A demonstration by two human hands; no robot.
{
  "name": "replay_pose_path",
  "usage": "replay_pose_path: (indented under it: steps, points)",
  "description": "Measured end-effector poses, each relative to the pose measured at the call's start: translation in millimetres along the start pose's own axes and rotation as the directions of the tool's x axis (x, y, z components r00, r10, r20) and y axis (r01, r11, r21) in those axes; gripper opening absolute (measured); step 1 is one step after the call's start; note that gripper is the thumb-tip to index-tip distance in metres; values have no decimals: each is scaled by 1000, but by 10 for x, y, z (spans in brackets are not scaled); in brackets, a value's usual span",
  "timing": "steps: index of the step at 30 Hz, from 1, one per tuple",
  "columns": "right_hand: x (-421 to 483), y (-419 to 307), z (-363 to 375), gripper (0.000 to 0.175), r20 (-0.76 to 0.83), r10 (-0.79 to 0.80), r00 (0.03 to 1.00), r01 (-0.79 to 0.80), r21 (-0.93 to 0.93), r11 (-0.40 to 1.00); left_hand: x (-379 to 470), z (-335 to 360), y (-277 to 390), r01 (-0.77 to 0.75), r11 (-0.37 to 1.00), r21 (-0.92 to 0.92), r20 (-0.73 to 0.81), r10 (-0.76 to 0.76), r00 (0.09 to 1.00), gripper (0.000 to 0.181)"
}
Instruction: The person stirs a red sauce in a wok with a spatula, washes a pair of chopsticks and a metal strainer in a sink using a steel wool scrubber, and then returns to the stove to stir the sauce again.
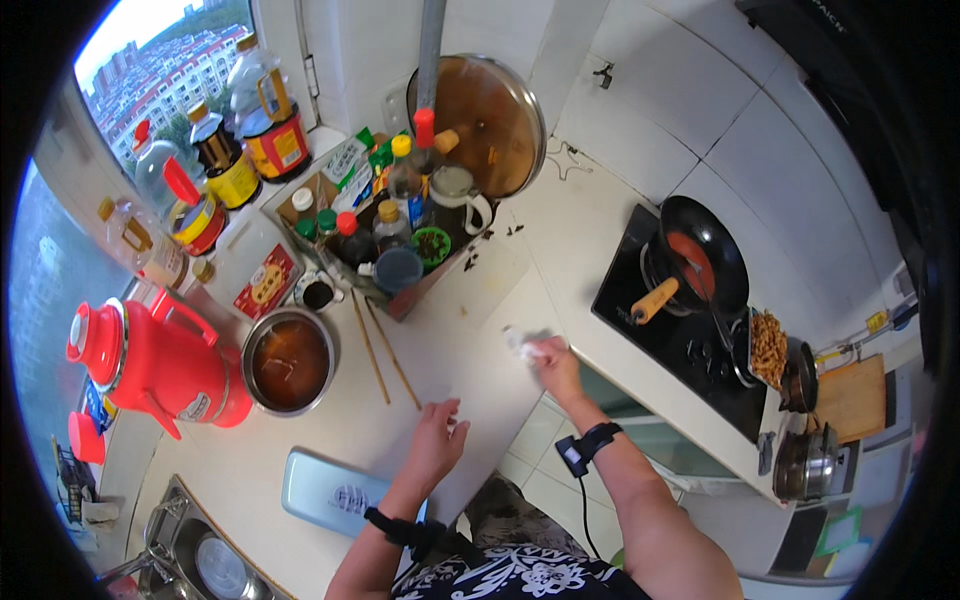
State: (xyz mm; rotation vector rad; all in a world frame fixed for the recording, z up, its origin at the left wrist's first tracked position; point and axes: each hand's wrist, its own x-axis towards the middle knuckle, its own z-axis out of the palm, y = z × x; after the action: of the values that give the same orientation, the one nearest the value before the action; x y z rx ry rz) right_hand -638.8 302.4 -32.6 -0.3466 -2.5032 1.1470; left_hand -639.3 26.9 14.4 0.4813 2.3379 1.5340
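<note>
My right hand (556, 369) is closed around a crumpled white wipe or tissue (525, 347), blurred by motion, at the edge of the pale countertop (480, 360). Above the counter, my left hand (437, 444) is empty, its fingers slightly bent and apart. Just beyond its fingertips lie two wooden chopsticks (395, 352), spread apart. A metal bowl (311, 406) of brown liquid (289, 371) stands left of them. Close to my left wrist is a light blue case (319, 491) bearing writing. A small cup (304, 279) with dark contents sits behind the bowl.
An open box (420, 296) of bottles, jars and packets stands at the back, with dark crumbs (471, 261) beside it. A red thermos (172, 367) is on the left, above a sink (180, 551). Right, a wok (720, 232) with red sauce and a ladle sits on a black cooktop (626, 259).
</note>
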Motion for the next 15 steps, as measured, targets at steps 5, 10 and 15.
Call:
replay_pose_path:
  steps: [5, 10, 15]
  points:
    - [890, 693, -497, 22, -272, 53, 961, -130, -275, 952, 300, 349, 156, 157, 987, 16, 55, -158, 986, 35]
    - [1115, 834, -100, 20, -217, -22, 976, 13, -45, 999, 845, 1007, 103, 440, 760, -478, 223, -379, 898, 38]
    - [1661, 1229, -321, 21, -107, -245, 964, 186, -389, 902, 1105, 1310, 18, 309, 854, -418, 99, -296, 950, 37]
